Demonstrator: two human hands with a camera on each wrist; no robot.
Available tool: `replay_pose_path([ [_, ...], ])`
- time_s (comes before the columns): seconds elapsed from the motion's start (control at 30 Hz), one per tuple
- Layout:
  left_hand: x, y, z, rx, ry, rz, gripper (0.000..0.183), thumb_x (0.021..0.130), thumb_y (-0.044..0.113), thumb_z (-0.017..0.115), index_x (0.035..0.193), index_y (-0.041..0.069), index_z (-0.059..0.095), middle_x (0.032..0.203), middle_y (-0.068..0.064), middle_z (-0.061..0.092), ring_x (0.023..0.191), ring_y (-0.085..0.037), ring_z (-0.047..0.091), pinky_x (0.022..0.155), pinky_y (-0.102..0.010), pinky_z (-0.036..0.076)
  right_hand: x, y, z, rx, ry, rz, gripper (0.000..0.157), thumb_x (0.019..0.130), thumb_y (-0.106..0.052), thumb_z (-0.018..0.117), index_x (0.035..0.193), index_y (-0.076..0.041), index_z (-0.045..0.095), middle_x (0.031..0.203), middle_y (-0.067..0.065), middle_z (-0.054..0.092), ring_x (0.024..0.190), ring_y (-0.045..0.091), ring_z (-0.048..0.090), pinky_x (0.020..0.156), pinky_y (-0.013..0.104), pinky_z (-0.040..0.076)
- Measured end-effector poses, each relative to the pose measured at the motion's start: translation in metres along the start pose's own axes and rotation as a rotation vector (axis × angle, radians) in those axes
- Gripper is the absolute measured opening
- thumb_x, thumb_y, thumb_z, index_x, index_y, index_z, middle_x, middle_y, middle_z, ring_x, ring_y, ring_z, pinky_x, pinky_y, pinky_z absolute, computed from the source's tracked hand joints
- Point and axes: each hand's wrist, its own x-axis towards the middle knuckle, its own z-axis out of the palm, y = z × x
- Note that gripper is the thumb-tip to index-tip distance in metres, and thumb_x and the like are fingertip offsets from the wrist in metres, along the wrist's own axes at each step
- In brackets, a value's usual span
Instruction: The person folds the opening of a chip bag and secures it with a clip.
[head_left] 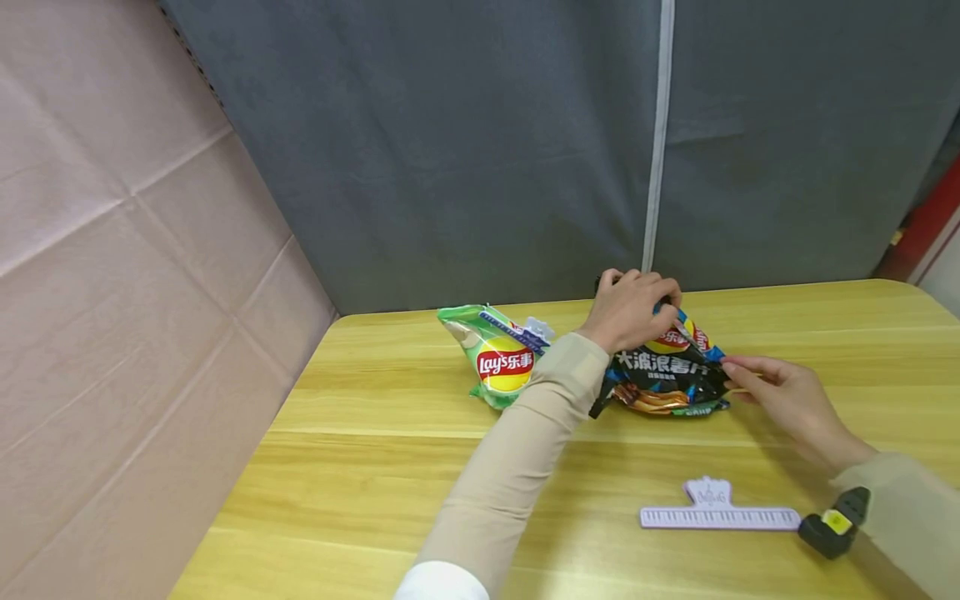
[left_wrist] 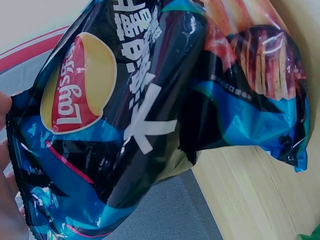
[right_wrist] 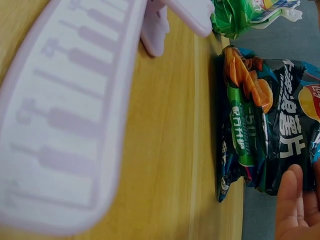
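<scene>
A black and blue bag of potato chips (head_left: pixel 660 375) with a Lay's logo stands near the table's back edge. From above, my left hand (head_left: pixel 633 308) grips its top sealed edge, and in the left wrist view the fingers (left_wrist: pixel 6 175) lie along that crimped seam. My right hand (head_left: pixel 795 404) pinches the bag's right side near the upper corner; in the right wrist view its fingers (right_wrist: pixel 290 200) overlap the bag's lower edge. Nearer the front, a pale purple bag clip (head_left: pixel 720 517) with a piano-key pattern lies flat on the table, below the right forearm.
Left of the black bag stands a green Lay's chip bag (head_left: pixel 498 362) with a blue piano-pattern clip (head_left: pixel 513 332) across its top. The wooden table (head_left: pixel 345 483) meets a grey curtain (head_left: pixel 465 167) behind and a pinkish cloth wall (head_left: pixel 150 292) at left.
</scene>
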Motion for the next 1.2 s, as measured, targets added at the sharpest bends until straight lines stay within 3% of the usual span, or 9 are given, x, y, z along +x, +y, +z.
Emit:
replay_pose_path([
  [0.1,-0.0006,0.0001,-0.0001,0.000,0.011,0.009,0.020,0.091,0.034,0.035,0.096,0.036,0.054,0.099,0.021,0.051,0.086,-0.002,0.043,0.092,-0.029,0.022,0.0006,0.0006,0.0007,-0.032,0.013,0.019,0.015,0.088,-0.031,0.054,0.098,-0.022,0.059,0.079,-0.026,0.058,0.072,-0.007,0.056,0.062,0.016,0.048],
  [0.27,-0.0010,0.0003,-0.0001,0.014,0.027,0.012,0.021,0.090,0.036,0.035,0.096,0.036,0.055,0.098,0.021,0.051,0.087,-0.001,0.044,0.093,-0.029,0.022,0.0024,0.0019,0.0010,-0.079,0.024,0.048,0.041,0.087,-0.035,0.053,0.113,-0.002,0.055,0.079,-0.027,0.056,0.072,-0.008,0.055,0.063,0.017,0.048],
  [0.3,-0.0009,0.0006,0.0000,0.018,0.025,0.009,0.022,0.091,0.037,0.034,0.097,0.036,0.056,0.099,0.021,0.051,0.088,-0.001,0.044,0.093,-0.029,0.022,0.0032,0.0034,0.0010,-0.080,0.028,0.056,0.041,0.087,-0.037,0.053,0.113,-0.006,0.057,0.079,-0.028,0.056,0.072,-0.009,0.055,0.063,0.017,0.048],
  [0.43,-0.0001,0.0018,0.0008,0.040,0.020,-0.003,0.028,0.094,0.042,0.032,0.107,0.036,0.056,0.107,0.020,0.053,0.095,-0.001,0.045,0.094,-0.029,0.022,0.0051,0.0065,0.0005,-0.081,0.029,0.069,0.052,0.086,-0.038,0.054,0.119,0.003,0.052,0.079,-0.027,0.056,0.072,-0.007,0.056,0.063,0.017,0.048],
  [0.5,0.0006,0.0021,0.0016,0.050,0.020,-0.005,0.031,0.094,0.043,0.031,0.112,0.036,0.055,0.111,0.020,0.052,0.097,-0.001,0.045,0.094,-0.029,0.023,0.0048,0.0065,0.0010,-0.057,0.043,0.086,0.048,0.085,-0.037,0.056,0.116,-0.001,0.055,0.079,-0.027,0.057,0.072,-0.006,0.057,0.063,0.017,0.048],
  [0.53,0.0010,0.0022,0.0019,0.053,0.020,-0.005,0.031,0.094,0.043,0.031,0.113,0.036,0.055,0.111,0.020,0.052,0.098,-0.001,0.045,0.094,-0.029,0.023,0.0043,0.0054,0.0008,-0.056,0.040,0.082,0.051,0.086,-0.036,0.056,0.117,0.005,0.052,0.079,-0.026,0.057,0.072,-0.005,0.057,0.063,0.017,0.048],
  [0.67,0.0010,0.0025,0.0023,0.071,0.025,0.003,0.028,0.093,0.044,0.034,0.108,0.036,0.056,0.106,0.020,0.053,0.093,-0.001,0.045,0.093,-0.029,0.023,0.0027,0.0029,0.0005,-0.035,0.040,0.088,0.032,0.085,-0.034,0.057,0.106,-0.010,0.060,0.078,-0.025,0.058,0.071,-0.005,0.057,0.062,0.017,0.048],
  [0.83,0.0000,0.0027,0.0023,0.091,0.024,0.009,0.024,0.091,0.046,0.037,0.104,0.037,0.056,0.102,0.021,0.052,0.089,-0.002,0.045,0.093,-0.029,0.023,0.0018,0.0015,-0.0007,-0.021,0.023,0.069,0.014,0.086,-0.031,0.057,0.097,-0.021,0.059,0.078,-0.026,0.058,0.071,-0.005,0.058,0.063,0.017,0.048],
  [1.2,-0.0008,0.0013,0.0014,0.091,0.030,0.019,0.017,0.090,0.038,0.045,0.103,0.036,0.055,0.103,0.020,0.052,0.089,-0.003,0.044,0.092,-0.028,0.023,0.0028,0.0060,0.0007,-0.038,0.037,0.026,0.024,0.088,-0.023,0.055,0.104,-0.005,0.056,0.078,-0.026,0.057,0.070,-0.003,0.058,0.063,0.018,0.049],
])
